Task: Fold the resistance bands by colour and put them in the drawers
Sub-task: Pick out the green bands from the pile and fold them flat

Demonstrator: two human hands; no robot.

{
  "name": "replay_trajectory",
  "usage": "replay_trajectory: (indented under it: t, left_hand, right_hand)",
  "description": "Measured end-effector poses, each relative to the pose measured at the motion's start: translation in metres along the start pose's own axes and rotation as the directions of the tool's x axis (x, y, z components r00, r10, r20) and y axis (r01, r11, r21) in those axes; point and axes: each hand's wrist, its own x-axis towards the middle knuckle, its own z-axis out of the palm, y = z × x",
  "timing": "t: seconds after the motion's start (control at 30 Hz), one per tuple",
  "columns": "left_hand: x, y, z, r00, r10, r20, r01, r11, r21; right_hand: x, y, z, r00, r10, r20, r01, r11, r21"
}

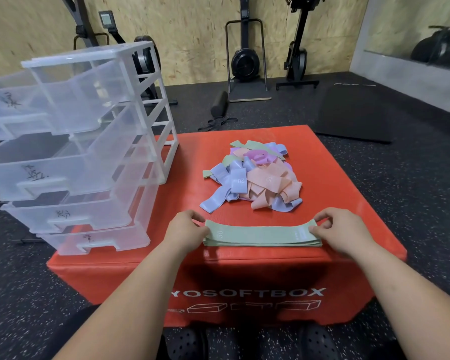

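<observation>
Head view shows our left hand point(186, 227) and right hand point(340, 227) at the two ends of the stack of green bands point(261, 236), which lies flat along the near edge of the red soft box point(348, 183). The fingers point(197, 217) of each hand are curled, pinching an end of the stack. We judge the bands light, limp and stretchy. The layers may slide apart, so gripping both ends together seems safest. Beyond lies the mixed pile point(255, 178) of blue, peach, purple and green bands, its lower layers hidden. At left stands the clear drawer unit point(89, 141), drawers pulled out. We cannot read their handwritten labels, nor count the stacked bands.
</observation>
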Motion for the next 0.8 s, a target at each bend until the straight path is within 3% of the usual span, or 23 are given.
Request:
replay_trajectory:
  t: [0.17,0.3,0.37,0.5,0.6,0.8]
  left_hand:
    - [0.000,-0.003,0.002,0.994,0.072,0.083,-0.083,0.985,0.148]
    - [0.002,-0.001,-0.001,0.963,0.251,0.093,-0.265,0.947,0.181]
    - [0.003,-0.003,-0.006,0.925,0.344,0.161,-0.371,0.910,0.183]
    - [0.005,-0.008,-0.011,0.857,0.399,0.327,-0.492,0.823,0.283]
    - [0.004,-0.006,-0.012,0.848,0.426,0.316,-0.523,0.773,0.361]
    - [0.005,-0.006,-0.014,0.842,0.437,0.316,-0.533,0.766,0.361]
  right_hand:
    - [0.000,0.001,0.003,0.999,-0.039,0.004,0.039,0.992,-0.117]
    - [-0.001,0.003,-0.003,0.989,-0.148,0.016,0.148,0.969,-0.200]
    - [0.001,0.007,-0.007,0.970,-0.227,0.092,0.239,0.957,-0.165]
    - [0.004,0.015,-0.013,0.911,-0.289,0.296,0.349,0.921,-0.176]
    - [0.005,0.017,-0.011,0.908,-0.297,0.295,0.366,0.905,-0.217]
    - [0.009,0.014,-0.011,0.903,-0.296,0.311,0.377,0.892,-0.248]
